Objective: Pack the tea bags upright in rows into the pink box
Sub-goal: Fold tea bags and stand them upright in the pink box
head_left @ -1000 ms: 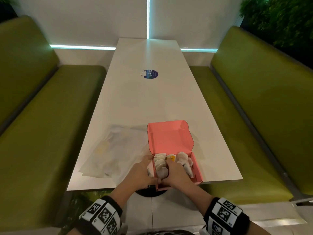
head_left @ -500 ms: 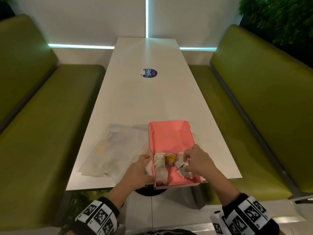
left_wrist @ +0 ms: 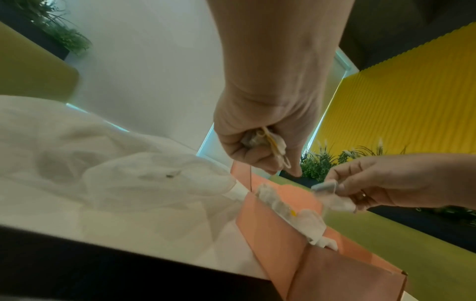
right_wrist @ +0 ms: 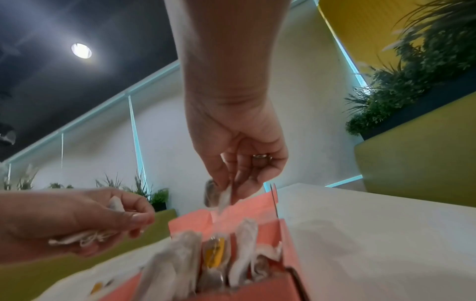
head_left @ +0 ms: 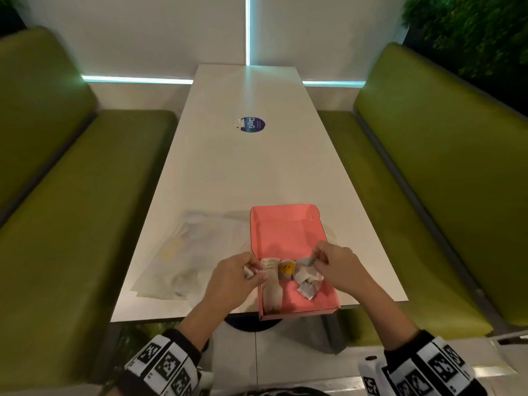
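Both hands pinch tea bags: left hand (head_left: pixel 233 278) at box's (head_left: pixel 285 232) nine o'clock, right hand (head_left: pixel 337 265) at three (likely filling rows).

One pink box (head_left: pixel 288 232) with its lid open sits on one white bench (head_left: pixel 243 172), holding several tea bags (head_left: pixel 307 277) too bunched to count, one yellow-tagged sachet (head_left: pixel 286 268) among them, while one crumpled plastic bag (head_left: pixel 194 252) lies left of the fingers (head_left: pixel 251 267).

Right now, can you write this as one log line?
left hand: holds tea bags | right hand: pinches tea bag over pink box | rows: unfinished
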